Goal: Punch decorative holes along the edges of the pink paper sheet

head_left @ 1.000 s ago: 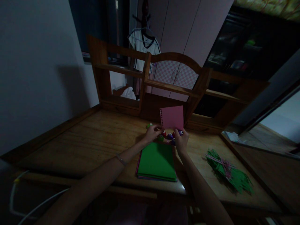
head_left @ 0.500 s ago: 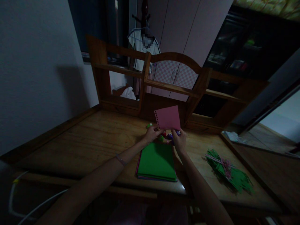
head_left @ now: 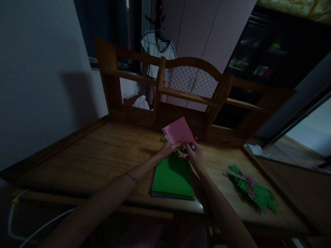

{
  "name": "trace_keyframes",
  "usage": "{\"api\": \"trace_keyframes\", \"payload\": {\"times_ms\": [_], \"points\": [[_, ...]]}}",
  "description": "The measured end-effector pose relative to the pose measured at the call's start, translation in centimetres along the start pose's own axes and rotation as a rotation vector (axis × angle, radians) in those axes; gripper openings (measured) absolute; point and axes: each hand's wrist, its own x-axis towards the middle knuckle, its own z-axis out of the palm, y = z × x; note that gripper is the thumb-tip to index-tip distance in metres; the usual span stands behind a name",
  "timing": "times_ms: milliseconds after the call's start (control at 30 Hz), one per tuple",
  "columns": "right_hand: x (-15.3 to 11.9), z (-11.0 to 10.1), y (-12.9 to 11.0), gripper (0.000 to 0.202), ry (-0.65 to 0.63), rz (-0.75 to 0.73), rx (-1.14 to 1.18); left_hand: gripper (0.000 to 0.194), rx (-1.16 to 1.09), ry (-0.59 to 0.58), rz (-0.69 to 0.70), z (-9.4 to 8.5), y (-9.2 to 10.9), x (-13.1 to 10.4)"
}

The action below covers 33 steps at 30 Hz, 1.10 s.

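Observation:
A pink sheet of paper (head_left: 178, 132) with a row of punched holes along its left edge is held up, tilted, above the desk. My left hand (head_left: 167, 149) grips its lower left part, and my right hand (head_left: 195, 154) pinches its lower right corner. Small colourful figures with round eyes, one of them purple (head_left: 192, 147), lie partly hidden behind the hands and paper. A stack of coloured sheets with green on top (head_left: 172, 179) rests on the desk just below my hands.
Green paper cuttings with pink strips (head_left: 249, 189) lie at the desk's right side. A wooden shelf unit (head_left: 190, 94) stands along the back edge. White cable (head_left: 46, 225) hangs at the lower left. Clothes (head_left: 152, 43) hang behind the shelf.
The pink sheet has turned anticlockwise and shifted a little left. Both hands have shifted slightly left, still holding it.

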Motion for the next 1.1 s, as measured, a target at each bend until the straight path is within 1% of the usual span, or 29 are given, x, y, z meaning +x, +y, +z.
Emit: {"api": "trace_keyframes", "payload": {"times_ms": [100, 167, 267, 333, 433, 533, 633, 767, 900, 1100], "points": [[0.1, 0.0, 0.3, 0.031, -0.014, -0.043, -0.066, 0.036, 0.028, 0.011, -0.01, 0.0, -0.3, 0.1], [0.1, 0.1, 0.2, 0.029, -0.039, -0.078, -0.126, 0.033, 0.064, 0.045, 0.004, 0.0, -0.6, 0.2], [-0.1, 0.1, -0.4, 0.026, -0.117, -0.14, -0.206, 0.032, 0.116, 0.165, 0.044, -0.4, -0.9, 0.5], [-0.3, 0.2, -0.8, 0.025, -0.175, -0.159, -0.247, 0.033, 0.138, 0.254, 0.047, -0.8, -1.0, 0.7], [-0.6, 0.4, -1.0, 0.025, -0.24, -0.163, -0.299, 0.042, 0.137, 0.318, 0.019, -1.3, -0.7, 0.7], [-0.6, 0.5, -0.7, 0.024, -0.29, -0.163, -0.335, 0.048, 0.08, 0.301, 0.0, -1.3, 0.0, 0.5], [-0.6, 0.6, -0.3, 0.026, -0.302, -0.168, -0.363, 0.048, 0.04, 0.285, -0.004, -1.0, 0.5, 0.3], [-0.6, 0.9, 0.1, 0.03, -0.27, -0.175, -0.383, 0.051, 0.03, 0.252, -0.022, -0.8, 0.6, 0.1], [-0.5, 0.9, 0.3, 0.035, -0.221, -0.184, -0.39, 0.055, 0.009, 0.249, -0.055, -0.9, 0.2, 0.2], [-0.3, 0.6, 0.4, 0.032, -0.162, -0.175, -0.437, 0.06, 0.037, 0.22, -0.052, -1.1, 0.1, 0.2]]}}
